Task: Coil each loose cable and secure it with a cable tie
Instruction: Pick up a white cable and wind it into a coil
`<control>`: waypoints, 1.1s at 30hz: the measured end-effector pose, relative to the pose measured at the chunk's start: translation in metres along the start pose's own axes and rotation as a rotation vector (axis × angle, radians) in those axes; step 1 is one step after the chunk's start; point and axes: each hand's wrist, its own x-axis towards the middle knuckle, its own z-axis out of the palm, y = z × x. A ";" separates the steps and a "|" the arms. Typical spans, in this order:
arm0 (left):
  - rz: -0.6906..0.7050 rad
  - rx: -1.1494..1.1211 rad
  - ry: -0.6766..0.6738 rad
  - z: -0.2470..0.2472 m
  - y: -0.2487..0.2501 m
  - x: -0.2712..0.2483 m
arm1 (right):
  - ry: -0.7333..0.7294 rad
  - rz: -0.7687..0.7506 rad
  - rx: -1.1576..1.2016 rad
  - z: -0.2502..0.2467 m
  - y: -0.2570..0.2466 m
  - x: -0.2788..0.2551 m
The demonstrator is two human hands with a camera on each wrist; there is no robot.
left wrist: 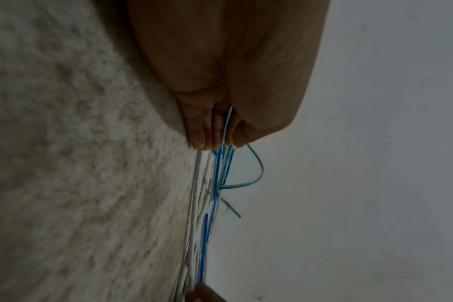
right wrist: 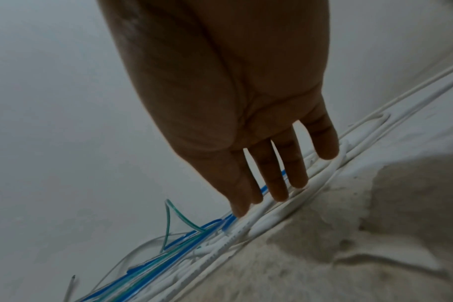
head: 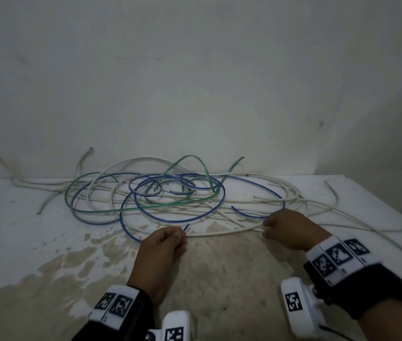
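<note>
In the head view, a tangle of blue cable (head: pixel 177 210), green cable (head: pixel 131 207) and white cables (head: pixel 222 233) is spread over the tabletop (head: pixel 23 242) against the wall (head: pixel 195 70). The blue cable's end is pinched by the left hand (head: pixel 160 247); the right hand (head: pixel 290 230) is seen curled at the white cables.

In the left wrist view, the blue cable (left wrist: pixel 226 124) is pinched between thumb and fingertips (left wrist: pixel 207 139).

In the right wrist view, the right hand's fingers (right wrist: pixel 279 183) are shown straight and slightly spread, tips laid on the white cables (right wrist: pixel 272 212).
</note>
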 end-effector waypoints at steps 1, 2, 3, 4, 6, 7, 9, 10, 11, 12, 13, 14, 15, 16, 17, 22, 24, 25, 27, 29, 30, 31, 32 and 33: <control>-0.002 -0.006 0.002 0.000 0.001 -0.001 | 0.021 -0.005 -0.009 0.000 -0.001 0.005; -0.003 -0.017 0.004 0.001 0.001 -0.001 | 0.042 -0.003 -0.017 0.000 -0.001 0.009; -0.005 -0.029 0.008 0.001 0.002 -0.001 | 0.059 0.016 -0.013 0.000 0.000 0.015; -0.008 -0.037 0.010 0.002 0.003 -0.002 | 0.067 0.036 -0.013 0.001 0.002 0.022; -0.007 -0.052 0.010 0.002 0.003 -0.001 | 0.089 0.084 0.016 0.002 0.007 0.034; -0.007 -0.061 0.010 0.002 0.003 -0.001 | 0.119 0.106 0.012 0.003 0.010 0.040; -0.009 -0.071 0.009 0.002 0.003 -0.001 | 0.109 0.143 -0.049 0.001 0.015 0.049; -0.006 -0.073 0.009 0.002 0.003 -0.001 | 0.088 0.145 -0.075 0.000 0.016 0.052; -0.002 -0.075 0.007 0.002 0.002 0.000 | 0.089 0.142 -0.102 -0.002 0.018 0.054; 0.002 -0.075 0.005 0.001 0.002 0.000 | 0.098 0.143 -0.126 -0.005 0.020 0.057; 0.006 -0.073 0.003 0.001 0.001 0.001 | 0.117 0.152 -0.140 -0.007 0.024 0.060; 0.011 -0.070 0.002 0.000 0.000 0.001 | 0.144 0.163 -0.156 -0.009 0.029 0.064; 0.016 -0.070 0.000 0.000 -0.001 0.002 | 0.162 0.174 -0.173 -0.010 0.033 0.068; 0.020 -0.072 0.000 0.000 -0.001 0.002 | 0.150 0.175 -0.205 -0.011 0.037 0.071; 0.022 -0.075 -0.001 -0.001 -0.002 0.003 | 0.122 0.174 -0.232 -0.011 0.041 0.074; 0.027 -0.063 -0.003 -0.001 -0.003 0.004 | 0.116 0.149 -0.322 -0.015 0.055 0.084; 0.020 -0.058 0.000 -0.001 -0.004 0.005 | 0.109 0.156 -0.325 -0.017 0.056 0.085; 0.017 -0.058 -0.001 -0.001 -0.004 0.005 | 0.112 0.151 -0.321 -0.018 0.057 0.085; 0.016 -0.055 -0.003 -0.001 -0.005 0.006 | 0.229 0.124 -0.241 -0.025 0.058 0.082; 0.017 -0.050 -0.002 -0.002 -0.005 0.007 | 0.467 0.076 -0.057 -0.039 0.056 0.073; 0.017 -0.046 0.000 -0.002 -0.005 0.007 | 0.585 0.051 0.046 -0.049 0.054 0.068; 0.017 -0.042 0.000 -0.002 -0.005 0.007 | 0.688 0.030 0.162 -0.060 0.050 0.060; 0.017 -0.039 0.000 -0.002 -0.005 0.007 | 0.786 0.006 0.276 -0.072 0.046 0.054; 0.016 -0.038 -0.002 -0.002 -0.005 0.007 | 0.866 -0.018 0.385 -0.084 0.042 0.049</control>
